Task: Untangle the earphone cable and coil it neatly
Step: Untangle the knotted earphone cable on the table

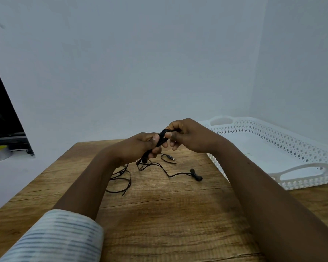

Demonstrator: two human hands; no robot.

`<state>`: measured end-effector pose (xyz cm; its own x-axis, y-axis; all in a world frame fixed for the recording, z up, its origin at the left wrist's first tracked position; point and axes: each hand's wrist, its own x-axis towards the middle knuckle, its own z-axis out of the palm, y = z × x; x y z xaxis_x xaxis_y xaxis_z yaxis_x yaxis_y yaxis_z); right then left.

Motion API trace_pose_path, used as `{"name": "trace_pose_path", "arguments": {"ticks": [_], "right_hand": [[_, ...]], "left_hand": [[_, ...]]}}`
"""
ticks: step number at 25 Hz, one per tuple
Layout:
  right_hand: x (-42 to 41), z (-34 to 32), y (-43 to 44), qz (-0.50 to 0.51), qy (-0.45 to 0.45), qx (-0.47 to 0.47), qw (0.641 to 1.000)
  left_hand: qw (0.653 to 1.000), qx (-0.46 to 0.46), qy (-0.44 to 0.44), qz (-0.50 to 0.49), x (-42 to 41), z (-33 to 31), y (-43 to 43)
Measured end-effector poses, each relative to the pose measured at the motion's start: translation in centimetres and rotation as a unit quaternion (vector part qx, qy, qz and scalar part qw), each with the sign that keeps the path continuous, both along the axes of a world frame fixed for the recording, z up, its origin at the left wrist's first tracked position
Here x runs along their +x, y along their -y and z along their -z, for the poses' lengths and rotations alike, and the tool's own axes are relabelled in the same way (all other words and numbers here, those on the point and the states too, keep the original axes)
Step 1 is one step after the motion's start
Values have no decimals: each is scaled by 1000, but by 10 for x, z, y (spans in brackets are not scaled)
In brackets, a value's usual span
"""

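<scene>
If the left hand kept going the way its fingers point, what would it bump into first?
Probably the right hand. The left hand points right and a little up, both hands already gripping the same black earphone piece, with hardly any gap between them.

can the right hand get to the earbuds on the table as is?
Probably yes, once freed. The right hand is closed on the black cable bundle with the left hand; the earbuds lie just below on open table, nothing between.

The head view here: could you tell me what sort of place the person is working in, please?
Probably a desk in the corner of a plain room, perhaps a home or office. A wooden tabletop meets bare pale walls, a white perforated plastic tray sits at the right, and a dark screen leans at the left.
</scene>
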<state>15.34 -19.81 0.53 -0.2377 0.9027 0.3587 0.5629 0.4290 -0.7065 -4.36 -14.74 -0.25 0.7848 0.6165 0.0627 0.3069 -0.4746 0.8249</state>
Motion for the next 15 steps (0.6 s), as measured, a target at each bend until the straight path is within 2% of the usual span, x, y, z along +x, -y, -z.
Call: {"name": "trace_pose_path", "arguments": {"ticks": [8, 10, 12, 15], "right_hand": [[-2, 2, -7, 50, -27, -1, 998], [-9, 3, -8, 67, -48, 5, 997], [-20, 2, -7, 71, -105, 18, 992], [-21, 7, -13, 125, -188, 11, 974]], "left_hand": [[998, -64, 18, -6, 3, 5, -2], [999, -21, 24, -6, 2, 5, -1], [998, 45, 48, -23, -2, 5, -2], [986, 70, 112, -106, -14, 11, -13]]}}
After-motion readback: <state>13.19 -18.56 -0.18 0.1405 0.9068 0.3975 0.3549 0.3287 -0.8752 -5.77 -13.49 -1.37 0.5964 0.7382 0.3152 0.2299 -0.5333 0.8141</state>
